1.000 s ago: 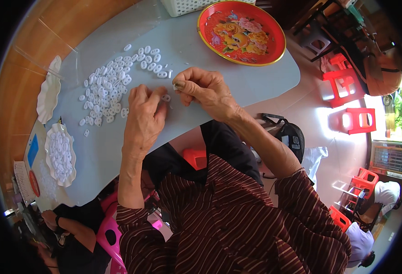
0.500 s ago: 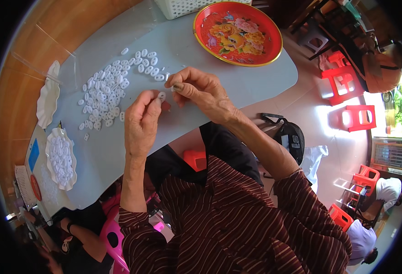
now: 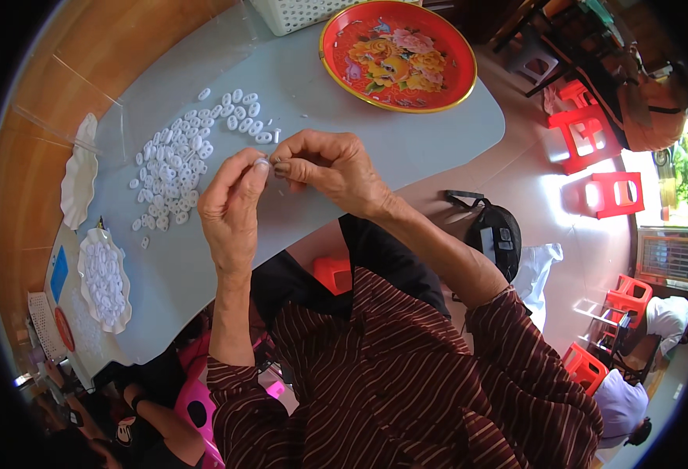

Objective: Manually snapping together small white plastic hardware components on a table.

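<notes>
A small white piece (image 3: 263, 161) is just above the desk (image 3: 391, 141), in the left hand (image 3: 233, 205), pinched by finger and thumb. The right hand (image 3: 340, 178) has its finger and thumb together close beside it; I can't tell what is between them. The piece is tiny, so a loose pinch could drop it. Fingers hide which way its long side points. White two-hole ovals (image 3: 170, 166) lie leftward; a red flowered tray (image 3: 455, 72) sits farther off.
</notes>
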Tool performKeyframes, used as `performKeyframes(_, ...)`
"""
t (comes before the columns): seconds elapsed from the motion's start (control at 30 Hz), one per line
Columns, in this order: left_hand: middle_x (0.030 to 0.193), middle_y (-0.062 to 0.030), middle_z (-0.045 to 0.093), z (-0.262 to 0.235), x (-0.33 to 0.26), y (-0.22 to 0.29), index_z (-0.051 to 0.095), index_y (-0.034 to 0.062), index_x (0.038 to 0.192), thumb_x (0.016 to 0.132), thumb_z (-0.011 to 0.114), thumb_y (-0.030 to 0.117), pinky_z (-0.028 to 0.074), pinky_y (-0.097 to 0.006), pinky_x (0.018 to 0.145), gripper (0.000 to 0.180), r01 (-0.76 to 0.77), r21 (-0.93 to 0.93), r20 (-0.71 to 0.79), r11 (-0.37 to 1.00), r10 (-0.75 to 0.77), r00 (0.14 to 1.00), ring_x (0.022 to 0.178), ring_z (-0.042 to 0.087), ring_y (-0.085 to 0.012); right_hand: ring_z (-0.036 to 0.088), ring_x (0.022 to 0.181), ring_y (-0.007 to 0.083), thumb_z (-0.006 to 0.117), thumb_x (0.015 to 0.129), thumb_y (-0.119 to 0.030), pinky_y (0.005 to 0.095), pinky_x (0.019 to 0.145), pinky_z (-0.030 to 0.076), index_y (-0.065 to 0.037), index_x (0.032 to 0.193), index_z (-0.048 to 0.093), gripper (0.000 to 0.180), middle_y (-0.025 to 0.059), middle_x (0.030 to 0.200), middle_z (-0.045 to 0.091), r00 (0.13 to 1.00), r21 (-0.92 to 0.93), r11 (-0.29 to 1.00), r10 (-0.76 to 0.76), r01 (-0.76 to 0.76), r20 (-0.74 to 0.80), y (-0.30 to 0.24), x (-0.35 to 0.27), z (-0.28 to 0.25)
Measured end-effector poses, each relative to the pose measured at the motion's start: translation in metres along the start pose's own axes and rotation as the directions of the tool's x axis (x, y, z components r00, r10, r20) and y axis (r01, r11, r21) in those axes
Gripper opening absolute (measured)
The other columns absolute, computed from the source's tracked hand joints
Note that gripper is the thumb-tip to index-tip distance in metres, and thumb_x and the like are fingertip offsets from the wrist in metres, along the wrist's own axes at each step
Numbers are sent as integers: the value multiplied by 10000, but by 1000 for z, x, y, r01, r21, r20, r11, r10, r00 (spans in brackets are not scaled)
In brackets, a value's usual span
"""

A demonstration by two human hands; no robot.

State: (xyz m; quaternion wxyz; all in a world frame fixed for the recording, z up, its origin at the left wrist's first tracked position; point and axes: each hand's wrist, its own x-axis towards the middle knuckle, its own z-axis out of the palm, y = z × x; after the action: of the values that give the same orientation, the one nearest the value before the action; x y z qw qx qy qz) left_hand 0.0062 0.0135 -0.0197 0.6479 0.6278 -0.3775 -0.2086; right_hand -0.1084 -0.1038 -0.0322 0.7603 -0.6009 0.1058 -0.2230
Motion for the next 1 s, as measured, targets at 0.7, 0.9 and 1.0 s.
performKeyframes(0.7, 826, 16, 573, -4, 21, 10, 610, 5, 923, 887, 604, 107, 425, -211, 691, 108, 16, -11, 129, 1000, -15, 992, 762, 502, -62, 568, 728, 66, 630, 871, -77, 219, 655, 496, -34, 1111, 522, 267, 19, 816, 606, 998, 34, 998, -47, 49, -41, 3, -2, 1)
performKeyframes(0.9, 787, 11, 576, 0, 21, 10, 603, 9, 929, 881, 606, 95, 429, -213, 660, 99, -62, 141, 154, 988, 40, 987, 727, 502, -59, 569, 699, 63, 632, 873, -96, 213, 644, 490, -27, 1121, 526, 278, 19, 804, 612, 994, 1, 997, -73, 73, -78, 3, -2, 1)
performKeyframes(1.0, 758, 1, 568, 2, 22, 12, 601, 14, 941, 890, 590, 123, 425, -222, 643, 121, -63, 188, 130, 980, 39, 991, 712, 497, -66, 568, 704, 61, 627, 878, -101, 211, 644, 489, -20, 1105, 534, 259, 18, 812, 616, 993, -16, 997, -71, 70, -89, 4, -2, 1)
